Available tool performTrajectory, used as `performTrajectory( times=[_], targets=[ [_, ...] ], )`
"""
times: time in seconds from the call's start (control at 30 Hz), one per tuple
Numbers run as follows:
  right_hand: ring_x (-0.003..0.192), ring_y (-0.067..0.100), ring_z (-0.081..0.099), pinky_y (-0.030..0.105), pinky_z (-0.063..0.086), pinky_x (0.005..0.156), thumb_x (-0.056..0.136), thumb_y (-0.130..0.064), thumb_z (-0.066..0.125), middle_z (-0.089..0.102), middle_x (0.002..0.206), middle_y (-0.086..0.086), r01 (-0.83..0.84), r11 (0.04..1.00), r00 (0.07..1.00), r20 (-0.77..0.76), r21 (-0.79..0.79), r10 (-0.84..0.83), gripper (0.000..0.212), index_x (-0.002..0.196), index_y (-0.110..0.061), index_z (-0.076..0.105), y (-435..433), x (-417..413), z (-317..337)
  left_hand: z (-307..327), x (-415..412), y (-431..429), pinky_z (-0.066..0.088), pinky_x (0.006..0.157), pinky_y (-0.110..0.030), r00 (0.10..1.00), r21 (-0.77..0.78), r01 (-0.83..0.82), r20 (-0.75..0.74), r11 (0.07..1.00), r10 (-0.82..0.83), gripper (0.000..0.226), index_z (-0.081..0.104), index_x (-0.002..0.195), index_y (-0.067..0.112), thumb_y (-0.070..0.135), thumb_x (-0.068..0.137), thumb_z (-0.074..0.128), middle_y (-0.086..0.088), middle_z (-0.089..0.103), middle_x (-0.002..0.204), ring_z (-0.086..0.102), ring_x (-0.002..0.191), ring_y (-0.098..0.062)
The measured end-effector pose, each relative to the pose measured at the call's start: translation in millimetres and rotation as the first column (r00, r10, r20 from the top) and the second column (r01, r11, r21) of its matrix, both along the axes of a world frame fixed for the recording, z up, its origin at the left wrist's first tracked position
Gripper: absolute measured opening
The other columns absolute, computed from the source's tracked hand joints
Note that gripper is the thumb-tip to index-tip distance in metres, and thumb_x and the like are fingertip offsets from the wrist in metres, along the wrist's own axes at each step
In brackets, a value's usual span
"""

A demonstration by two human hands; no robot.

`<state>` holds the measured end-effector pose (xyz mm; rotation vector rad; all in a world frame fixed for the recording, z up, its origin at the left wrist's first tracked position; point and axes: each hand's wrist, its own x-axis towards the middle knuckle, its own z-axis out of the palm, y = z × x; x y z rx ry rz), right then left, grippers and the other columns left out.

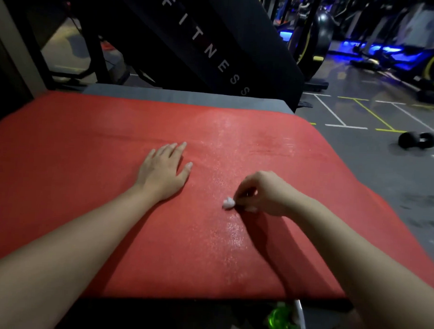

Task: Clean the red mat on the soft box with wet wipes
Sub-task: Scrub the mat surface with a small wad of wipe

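A red mat [85,183] covers the top of the soft box, whose grey surface [189,97] shows along the far edge. My left hand [164,170] lies flat on the mat near its middle, fingers straight. My right hand [264,192] is to the right, fingers curled, pinching a crumpled white wet wipe [228,203] against the mat. A shiny wet streak [226,159] runs from the far side of the mat to the near side, past the wipe.
A black slanted panel reading FITNESS [206,47] rises behind the box. A black ab roller [418,140] lies on the grey marked floor at right. Exercise machines with blue light [380,47] stand far right. A green object [280,322] sits below the mat's near edge.
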<state>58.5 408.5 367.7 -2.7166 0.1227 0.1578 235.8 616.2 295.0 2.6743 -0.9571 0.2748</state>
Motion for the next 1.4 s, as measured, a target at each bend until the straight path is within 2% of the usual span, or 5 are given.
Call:
performTrajectory(
  times=[0.2,0.37,0.7,0.9,1.4],
  targets=[
    [0.073,0.004,0.066,0.024,0.053,0.068,0.078,-0.020,0.076,0.074,0.079,-0.008,-0.073,0.997,0.993,-0.096,-0.020,0.071,0.011,0.087,-0.026,0.078,24,-37,7,7,-29,19,0.045,0.106,-0.049,0.994,0.044,0.047,0.094,0.998,-0.051,0.068,0.060,0.137,0.013,0.051,0.092,0.027,-0.009,0.065,0.131,0.061,0.119,-0.032],
    [0.083,0.025,0.065,0.036,0.050,0.072,0.079,-0.012,0.068,0.071,0.085,0.005,0.131,0.987,0.978,0.175,-0.090,-0.114,0.013,0.088,-0.018,0.075,29,-30,-9,16,-64,26,0.028,0.121,-0.046,0.996,0.206,0.084,-0.046,0.975,-0.077,0.060,0.032,0.158,0.035,0.058,0.103,0.029,-0.003,0.034,0.164,0.033,0.149,-0.024],
    [0.070,-0.003,0.064,0.017,0.050,0.064,0.080,-0.027,0.075,0.072,0.078,-0.014,-0.116,0.993,0.981,-0.157,-0.010,0.113,0.010,0.090,-0.026,0.077,63,-109,8,19,-114,41,0.003,0.127,-0.051,0.972,0.323,0.106,-0.231,0.940,-0.030,0.066,0.005,0.162,0.041,0.066,0.102,0.017,-0.002,-0.002,0.172,-0.001,0.158,-0.022],
    [0.079,0.014,0.062,0.032,0.051,0.071,0.082,-0.017,0.070,0.069,0.086,-0.002,0.029,0.999,0.984,0.177,-0.029,-0.023,0.008,0.089,-0.018,0.073,61,-118,-11,19,-119,40,0.000,0.126,-0.052,0.969,0.332,0.079,-0.245,0.940,0.005,0.066,0.004,0.162,0.041,0.066,0.103,0.016,-0.004,-0.002,0.172,-0.003,0.158,-0.023],
    [0.065,0.004,0.064,0.028,0.052,0.063,0.082,-0.050,0.074,0.069,0.069,-0.010,-0.089,0.990,0.994,-0.051,0.108,0.095,0.024,0.083,-0.026,0.072,33,-131,3,21,-115,35,0.024,0.121,-0.050,0.993,0.303,0.076,-0.113,0.950,-0.043,0.059,0.031,0.156,0.033,0.059,0.104,0.028,-0.011,0.033,0.161,0.029,0.148,-0.030]
  ],
)
